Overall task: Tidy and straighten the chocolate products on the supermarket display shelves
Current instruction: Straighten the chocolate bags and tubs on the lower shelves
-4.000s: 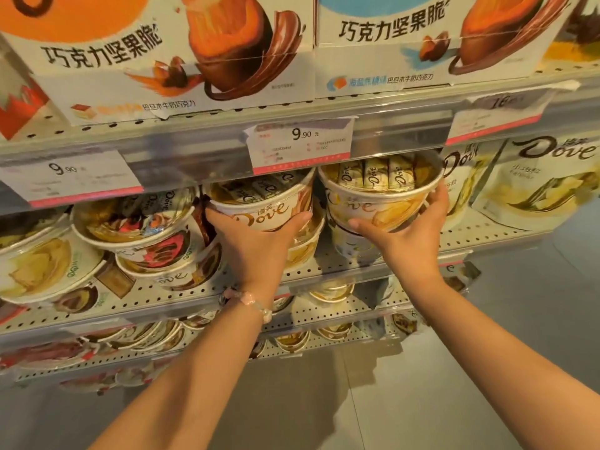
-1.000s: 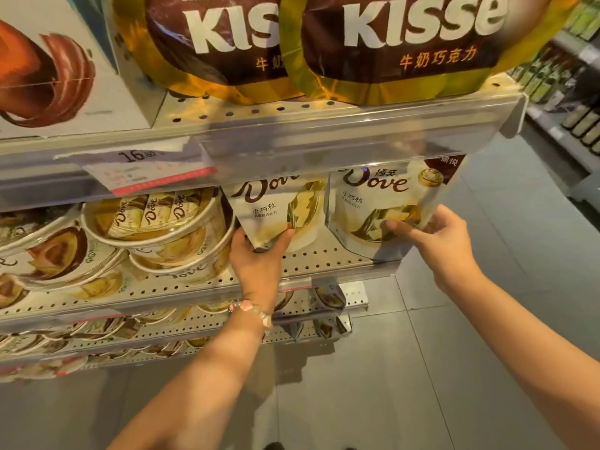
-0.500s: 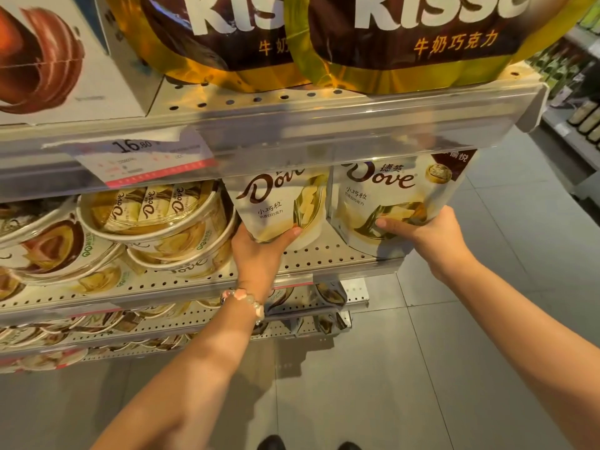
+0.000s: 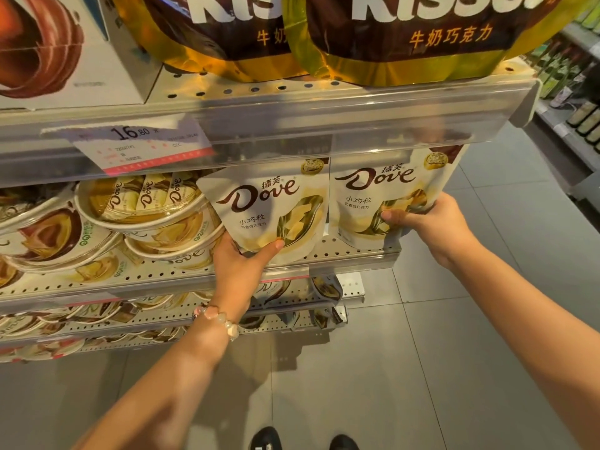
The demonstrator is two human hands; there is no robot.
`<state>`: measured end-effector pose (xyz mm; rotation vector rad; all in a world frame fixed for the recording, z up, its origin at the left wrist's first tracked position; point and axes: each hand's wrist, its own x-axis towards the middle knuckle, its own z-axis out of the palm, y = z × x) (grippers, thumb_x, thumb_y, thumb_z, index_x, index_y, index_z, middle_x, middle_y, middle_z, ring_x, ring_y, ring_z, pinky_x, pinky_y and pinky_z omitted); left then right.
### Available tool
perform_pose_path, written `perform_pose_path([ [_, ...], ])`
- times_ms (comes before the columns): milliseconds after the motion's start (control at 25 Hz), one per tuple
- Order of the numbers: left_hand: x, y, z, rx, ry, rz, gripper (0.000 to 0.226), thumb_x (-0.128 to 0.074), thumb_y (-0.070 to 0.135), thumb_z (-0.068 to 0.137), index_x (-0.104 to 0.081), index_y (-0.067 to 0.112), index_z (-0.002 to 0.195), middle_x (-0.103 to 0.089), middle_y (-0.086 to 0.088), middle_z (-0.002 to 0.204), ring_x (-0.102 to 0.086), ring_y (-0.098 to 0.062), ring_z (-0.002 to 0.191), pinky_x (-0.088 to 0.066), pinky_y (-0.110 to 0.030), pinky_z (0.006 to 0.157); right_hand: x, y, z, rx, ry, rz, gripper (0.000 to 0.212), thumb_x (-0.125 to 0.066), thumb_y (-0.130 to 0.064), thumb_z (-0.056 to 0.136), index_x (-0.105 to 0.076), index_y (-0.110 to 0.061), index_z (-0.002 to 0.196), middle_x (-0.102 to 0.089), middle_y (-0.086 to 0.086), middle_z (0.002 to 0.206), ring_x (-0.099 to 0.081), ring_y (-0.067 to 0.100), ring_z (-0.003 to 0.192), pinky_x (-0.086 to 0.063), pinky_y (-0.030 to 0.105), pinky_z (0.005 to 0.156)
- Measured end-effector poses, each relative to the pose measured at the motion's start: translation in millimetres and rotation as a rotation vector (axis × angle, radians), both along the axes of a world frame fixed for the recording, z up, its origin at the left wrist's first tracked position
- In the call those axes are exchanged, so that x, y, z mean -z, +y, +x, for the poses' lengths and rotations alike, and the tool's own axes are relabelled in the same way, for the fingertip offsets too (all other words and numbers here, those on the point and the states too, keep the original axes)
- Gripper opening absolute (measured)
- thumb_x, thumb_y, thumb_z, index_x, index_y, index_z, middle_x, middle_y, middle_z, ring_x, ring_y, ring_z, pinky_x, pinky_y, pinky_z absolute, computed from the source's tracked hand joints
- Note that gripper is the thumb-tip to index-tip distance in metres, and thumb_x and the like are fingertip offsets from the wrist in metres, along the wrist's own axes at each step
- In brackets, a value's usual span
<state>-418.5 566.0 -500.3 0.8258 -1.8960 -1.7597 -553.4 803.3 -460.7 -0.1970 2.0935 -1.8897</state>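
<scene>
Cream pouches of chocolate get squared up: the left hand (image 4: 238, 264) pinches the lower edge of the left pouch (image 4: 266, 209), thumb on its face, tilting it at ten o'clock, while the right hand (image 4: 431, 227) grips the right pouch (image 4: 383, 203) at three o'clock, seemingly steadying it. Both stand on the perforated shelf (image 4: 341, 253), beside the tubs (image 4: 146, 209) at nine o'clock.

The floor (image 4: 422, 368) is laid with large grey tiles with thin dark joints, and it shines dully under soft indoor light. A pale metal shelf unit (image 4: 292, 92) with perforated boards and clear plastic front rails fills the left and upper view. At the far right stands another shelf rack (image 4: 571, 125), set apart across the aisle.
</scene>
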Motion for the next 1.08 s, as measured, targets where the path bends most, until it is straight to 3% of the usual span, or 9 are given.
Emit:
perform_pose_path([
  [240, -2, 4, -3, -0.030, 0.015, 0.113, 0.039, -0.081, 0.004, 0.066, -0.067, 0.015, 0.101, -0.072, 0.002, 0.097, -0.069, -0.009, 0.091, -0.054, -0.018, 0.076, 5, -3, -1, -0.012, -0.033, -0.069, 0.047, -0.073, 0.000, 0.070, -0.059, -0.007, 0.114, -0.071, 0.001, 0.101, -0.070, 0.014, 0.089, -0.056, 0.023, 0.063],
  [440, -2, 12, 1, -0.131, 0.015, -0.019, 0.046, -0.083, 0.009, 0.065, -0.064, 0.007, 0.107, -0.070, -0.006, 0.103, -0.067, -0.016, 0.096, -0.053, -0.030, 0.085, 13, -3, 5, 0.018, 0.005, -0.050, 0.050, -0.076, -0.001, 0.069, -0.058, -0.006, 0.115, -0.071, 0.005, 0.103, -0.070, 0.019, 0.089, -0.059, 0.032, 0.065],
  [560, -4, 15, 5, -0.166, 0.024, -0.026, 0.051, -0.083, 0.009, 0.066, -0.060, 0.004, 0.112, -0.068, -0.009, 0.107, -0.065, -0.018, 0.100, -0.052, -0.033, 0.090, 17, -7, 11, 0.094, 0.045, -0.027, 0.049, -0.077, -0.006, 0.069, -0.058, -0.009, 0.114, -0.070, 0.003, 0.104, -0.070, 0.016, 0.090, -0.059, 0.030, 0.068],
  [720, -10, 11, 9, -0.141, -0.014, 0.091, 0.049, -0.081, 0.009, 0.068, -0.059, 0.005, 0.112, -0.069, -0.007, 0.106, -0.066, -0.015, 0.098, -0.052, -0.027, 0.088, 25, -17, 28, 0.286, 0.161, 0.075, 0.048, -0.079, -0.021, 0.071, -0.053, -0.020, 0.111, -0.064, -0.011, 0.105, -0.062, 0.004, 0.095, -0.052, 0.019, 0.073],
  [800, -12, 8, 13, -0.091, -0.041, 0.085, 0.051, -0.080, 0.012, 0.069, -0.057, 0.007, 0.114, -0.068, -0.004, 0.108, -0.065, -0.011, 0.097, -0.052, -0.022, 0.083, 28, -21, 37, 0.371, 0.197, 0.128, 0.057, -0.078, -0.028, 0.072, -0.047, -0.022, 0.119, -0.058, -0.014, 0.111, -0.055, 0.000, 0.100, -0.043, 0.013, 0.078],
  [960, -1, 8, 28, -0.034, -0.034, -0.046, 0.060, -0.078, 0.019, 0.073, -0.047, 0.010, 0.123, -0.055, 0.002, 0.112, -0.053, 0.022, 0.085, -0.039, 0.002, 0.064, 44, -24, 62, 0.415, 0.293, 0.195, 0.079, -0.074, -0.037, 0.076, -0.029, -0.026, 0.140, -0.040, -0.008, 0.141, -0.038, 0.006, 0.127, -0.032, 0.022, 0.101],
  [1000, 3, 9, 35, -0.047, -0.049, -0.103, 0.062, -0.077, 0.025, 0.073, -0.045, 0.012, 0.125, -0.051, 0.001, 0.116, -0.051, 0.020, 0.092, -0.037, 0.001, 0.069, 52, -25, 72, 0.447, 0.329, 0.224, 0.083, -0.073, -0.040, 0.077, -0.025, -0.025, 0.143, -0.035, -0.006, 0.145, -0.033, 0.007, 0.131, -0.029, 0.024, 0.105],
  [1080, 17, 11, 49, -0.056, -0.003, -0.204, 0.067, -0.076, 0.033, 0.075, -0.040, 0.016, 0.129, -0.045, 0.001, 0.125, -0.048, -0.004, 0.112, -0.039, -0.016, 0.087, 75, -27, 93, 0.508, 0.431, 0.234, 0.080, -0.071, -0.039, 0.078, -0.026, -0.022, 0.142, -0.034, -0.004, 0.142, -0.033, 0.006, 0.129, -0.027, 0.021, 0.106],
])
